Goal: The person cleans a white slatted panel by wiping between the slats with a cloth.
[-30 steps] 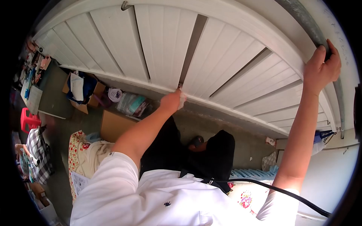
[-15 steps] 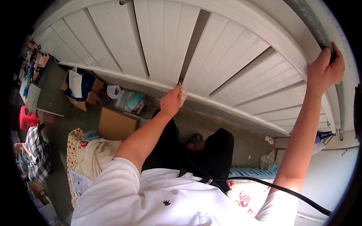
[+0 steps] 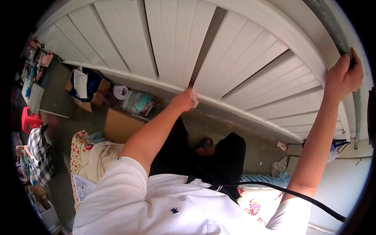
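Note:
My left hand (image 3: 183,100) is closed on a thin, crumpled whitish wipe (image 3: 195,98), part of which sticks out beside the fingers. Its fingertips reach the lower end of a gap in the white slatted panel (image 3: 172,43), near the bottom rail. At the far right my right hand (image 3: 344,78) is wrapped around a grey metal pipe (image 3: 331,25) that runs along the wall. Fingers on the pipe's far side are partly hidden.
Beyond the panel's lower edge are an open cardboard box (image 3: 102,88), a clear plastic bag (image 3: 137,102) and a brown carton (image 3: 121,125). A red stool (image 3: 30,119) stands left. Flowered bedding (image 3: 80,149) lies beside me, and a black cable (image 3: 290,194) crosses my front.
My left hand has shifted slightly at the foot of the gap, and the wipe now looks more bunched. My right hand stays on the pipe. The view has moved a little.

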`<act>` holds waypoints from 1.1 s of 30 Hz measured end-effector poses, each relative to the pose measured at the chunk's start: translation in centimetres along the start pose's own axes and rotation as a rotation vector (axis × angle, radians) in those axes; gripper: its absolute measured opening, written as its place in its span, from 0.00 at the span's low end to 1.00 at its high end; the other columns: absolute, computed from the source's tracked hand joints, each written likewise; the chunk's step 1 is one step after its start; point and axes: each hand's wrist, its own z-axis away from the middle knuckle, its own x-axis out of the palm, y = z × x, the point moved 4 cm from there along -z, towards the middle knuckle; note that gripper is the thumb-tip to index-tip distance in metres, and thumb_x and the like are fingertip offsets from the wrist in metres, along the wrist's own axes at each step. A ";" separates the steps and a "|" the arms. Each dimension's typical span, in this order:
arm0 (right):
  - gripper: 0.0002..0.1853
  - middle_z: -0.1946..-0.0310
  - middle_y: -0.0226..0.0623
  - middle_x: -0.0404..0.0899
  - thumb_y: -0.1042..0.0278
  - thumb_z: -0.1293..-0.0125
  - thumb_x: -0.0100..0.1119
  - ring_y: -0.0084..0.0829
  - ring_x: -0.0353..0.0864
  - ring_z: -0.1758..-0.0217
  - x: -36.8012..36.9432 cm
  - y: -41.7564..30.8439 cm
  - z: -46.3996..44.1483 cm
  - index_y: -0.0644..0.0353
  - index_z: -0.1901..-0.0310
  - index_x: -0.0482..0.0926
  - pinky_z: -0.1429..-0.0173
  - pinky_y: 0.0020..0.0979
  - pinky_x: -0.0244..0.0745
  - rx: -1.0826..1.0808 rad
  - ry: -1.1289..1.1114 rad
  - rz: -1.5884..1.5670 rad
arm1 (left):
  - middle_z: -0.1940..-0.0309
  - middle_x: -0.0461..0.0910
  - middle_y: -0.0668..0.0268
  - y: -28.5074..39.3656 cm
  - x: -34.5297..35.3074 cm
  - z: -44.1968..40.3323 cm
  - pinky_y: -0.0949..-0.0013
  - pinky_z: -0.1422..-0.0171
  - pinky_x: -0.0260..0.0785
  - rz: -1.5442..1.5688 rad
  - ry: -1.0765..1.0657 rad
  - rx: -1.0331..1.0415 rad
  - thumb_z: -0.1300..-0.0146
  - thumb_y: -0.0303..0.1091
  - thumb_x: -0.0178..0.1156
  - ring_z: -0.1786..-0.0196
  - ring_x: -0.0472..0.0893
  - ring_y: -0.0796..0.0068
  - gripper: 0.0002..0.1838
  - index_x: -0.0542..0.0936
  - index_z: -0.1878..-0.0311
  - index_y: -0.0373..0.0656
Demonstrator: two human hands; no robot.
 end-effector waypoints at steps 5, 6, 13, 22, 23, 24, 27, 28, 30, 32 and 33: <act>0.20 0.55 0.37 0.85 0.54 0.35 0.53 0.41 0.78 0.46 0.1 0.6 -0.2 0.54 0.50 0.86 0.35 0.42 0.65 0.021 -0.072 0.017 | 0.46 0.81 0.49 0.5 -0.5 3.4 0.46 0.43 0.73 -0.141 0.083 0.022 0.41 0.35 0.61 0.43 0.80 0.41 0.49 0.46 0.20 0.56; 0.20 0.56 0.37 0.85 0.54 0.35 0.53 0.41 0.78 0.47 0.1 0.5 -0.3 0.54 0.50 0.86 0.36 0.42 0.66 0.004 -0.048 0.011 | 0.47 0.81 0.47 0.9 -1.1 3.4 0.47 0.43 0.74 -0.162 0.039 -0.011 0.41 0.36 0.62 0.44 0.80 0.42 0.49 0.46 0.20 0.54; 0.19 0.58 0.37 0.85 0.55 0.36 0.53 0.40 0.79 0.49 0.0 -0.2 -0.2 0.54 0.51 0.86 0.38 0.42 0.67 -0.048 0.016 -0.001 | 0.49 0.82 0.45 2.9 -2.2 2.4 0.48 0.48 0.75 -0.172 0.034 0.007 0.39 0.37 0.58 0.46 0.82 0.48 0.48 0.43 0.19 0.52; 0.17 0.64 0.34 0.84 0.57 0.38 0.55 0.38 0.80 0.56 -0.1 -0.4 -0.3 0.56 0.53 0.86 0.45 0.40 0.70 -0.071 0.031 0.008 | 0.52 0.83 0.47 2.3 -2.2 3.6 0.49 0.50 0.76 -0.372 -0.093 -0.053 0.34 0.37 0.53 0.51 0.84 0.48 0.43 0.44 0.20 0.48; 0.17 0.64 0.34 0.84 0.57 0.38 0.55 0.38 0.80 0.57 -0.1 -0.5 -0.4 0.56 0.54 0.86 0.46 0.40 0.70 -0.082 0.038 0.011 | 0.52 0.83 0.47 2.0 -1.9 3.2 0.49 0.52 0.76 -0.390 -0.095 -0.052 0.35 0.36 0.55 0.53 0.85 0.48 0.46 0.42 0.19 0.47; 0.17 0.64 0.34 0.83 0.57 0.38 0.55 0.38 0.80 0.57 0.0 -0.4 -0.4 0.56 0.54 0.86 0.45 0.40 0.70 -0.090 0.040 0.023 | 0.52 0.83 0.46 1.6 -1.2 2.7 0.48 0.52 0.76 -0.365 -0.026 -0.014 0.33 0.38 0.53 0.53 0.85 0.47 0.42 0.44 0.20 0.47; 0.17 0.64 0.34 0.84 0.56 0.38 0.55 0.38 0.80 0.55 0.0 -0.2 -0.4 0.56 0.54 0.86 0.44 0.40 0.70 -0.090 0.031 0.030 | 0.54 0.84 0.45 0.9 -0.3 2.4 0.47 0.52 0.76 -0.285 0.125 0.084 0.30 0.41 0.50 0.53 0.84 0.44 0.38 0.48 0.21 0.47; 0.17 0.63 0.34 0.84 0.56 0.38 0.55 0.38 0.80 0.54 0.0 -0.2 -0.4 0.55 0.53 0.86 0.43 0.40 0.70 -0.074 0.018 0.017 | 0.54 0.84 0.44 0.9 -0.2 2.7 0.46 0.52 0.76 -0.256 0.136 0.113 0.30 0.40 0.52 0.52 0.84 0.43 0.39 0.46 0.20 0.47; 0.18 0.61 0.34 0.84 0.56 0.37 0.55 0.38 0.80 0.52 0.0 -0.3 -0.3 0.55 0.53 0.86 0.42 0.41 0.69 -0.060 0.020 0.005 | 0.54 0.83 0.43 1.4 -0.7 3.6 0.46 0.51 0.76 -0.227 0.110 0.124 0.32 0.39 0.54 0.51 0.83 0.42 0.43 0.43 0.20 0.49; 0.18 0.60 0.34 0.84 0.56 0.37 0.55 0.39 0.79 0.51 0.0 -0.5 -0.2 0.55 0.52 0.86 0.41 0.41 0.69 -0.063 0.050 0.006 | 0.54 0.83 0.41 1.6 -1.1 4.4 0.45 0.49 0.75 -0.224 0.038 0.086 0.35 0.37 0.57 0.49 0.82 0.41 0.47 0.39 0.19 0.51; 0.18 0.60 0.35 0.84 0.56 0.37 0.55 0.39 0.79 0.51 0.1 -0.4 -0.2 0.55 0.52 0.86 0.41 0.42 0.69 -0.069 0.051 0.013 | 0.53 0.82 0.41 1.4 -1.1 4.2 0.45 0.48 0.75 -0.177 -0.010 0.054 0.35 0.37 0.58 0.48 0.82 0.41 0.49 0.38 0.19 0.52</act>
